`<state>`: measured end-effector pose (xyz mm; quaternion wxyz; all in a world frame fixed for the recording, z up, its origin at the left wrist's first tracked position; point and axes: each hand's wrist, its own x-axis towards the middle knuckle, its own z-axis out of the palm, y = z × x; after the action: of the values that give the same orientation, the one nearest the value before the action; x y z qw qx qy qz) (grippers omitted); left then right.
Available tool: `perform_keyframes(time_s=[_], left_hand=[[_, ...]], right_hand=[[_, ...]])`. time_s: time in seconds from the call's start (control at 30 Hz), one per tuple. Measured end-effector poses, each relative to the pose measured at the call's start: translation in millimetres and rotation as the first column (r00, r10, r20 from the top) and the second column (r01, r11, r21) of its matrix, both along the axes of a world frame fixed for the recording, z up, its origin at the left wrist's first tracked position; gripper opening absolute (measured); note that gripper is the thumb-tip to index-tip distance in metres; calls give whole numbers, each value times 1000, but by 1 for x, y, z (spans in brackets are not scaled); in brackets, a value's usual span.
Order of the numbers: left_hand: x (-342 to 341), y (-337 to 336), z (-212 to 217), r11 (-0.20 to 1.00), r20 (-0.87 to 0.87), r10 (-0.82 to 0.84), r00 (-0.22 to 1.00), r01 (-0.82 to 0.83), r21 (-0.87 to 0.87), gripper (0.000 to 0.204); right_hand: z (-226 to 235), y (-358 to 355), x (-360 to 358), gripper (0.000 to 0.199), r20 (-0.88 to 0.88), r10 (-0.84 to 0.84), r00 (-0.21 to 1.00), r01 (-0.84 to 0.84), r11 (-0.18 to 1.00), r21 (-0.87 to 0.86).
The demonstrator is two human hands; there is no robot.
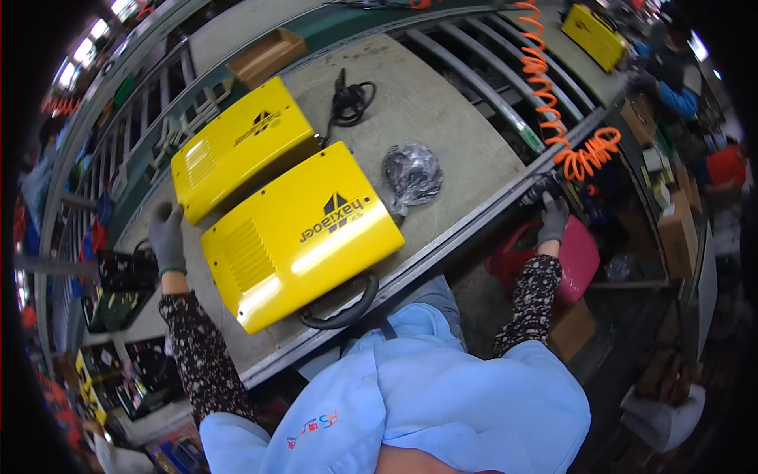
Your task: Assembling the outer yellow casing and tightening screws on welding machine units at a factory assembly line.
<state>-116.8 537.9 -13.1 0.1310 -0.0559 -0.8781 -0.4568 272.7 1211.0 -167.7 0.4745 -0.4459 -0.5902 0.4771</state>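
Note:
Two yellow box-shaped machines with louvred vents lie side by side: the nearer machine (pixel 304 237) has a black handle (pixel 345 306) on its near side, and the farther machine (pixel 245 146) rests just behind. In a grey glove, my left hand (pixel 167 239) is at the farther machine's left corner, its fingers apart and the thumb side close to the casing. My right hand (pixel 554 220), also gloved, reaches to the bench's right edge. Its fingers are closed round a dark object (pixel 540 189) beside an orange coiled hose (pixel 580 158); its kind is hard to make out.
A black cable with a plug (pixel 347 103) and a clear plastic bag (pixel 412 175) lie on the grey bench (pixel 466 118). Metal rollers (pixel 478 79) run behind. A pink-red bin (pixel 580 257) stands below my right arm. Another person (pixel 671 79) works at the far right near a yellow machine (pixel 594 38).

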Motion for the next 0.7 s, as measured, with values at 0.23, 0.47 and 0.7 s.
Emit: perform_keyframes(time_s=[0.23,0.47,0.7], left_hand=[[79,116,53,920,-17,-387,922,387,54,32],[116,184,46,733,108,-679,726,680,33,31],[105,227,23,319,71,-934,351,905,-282,49]], right_hand=[[-18,27,-14,36,235,406,883,-434,898,81],[127,-2,-20,39,-262,805,532,-822,565,71],[279,-204,-110,41,-538,837,102,-933,268,240]])
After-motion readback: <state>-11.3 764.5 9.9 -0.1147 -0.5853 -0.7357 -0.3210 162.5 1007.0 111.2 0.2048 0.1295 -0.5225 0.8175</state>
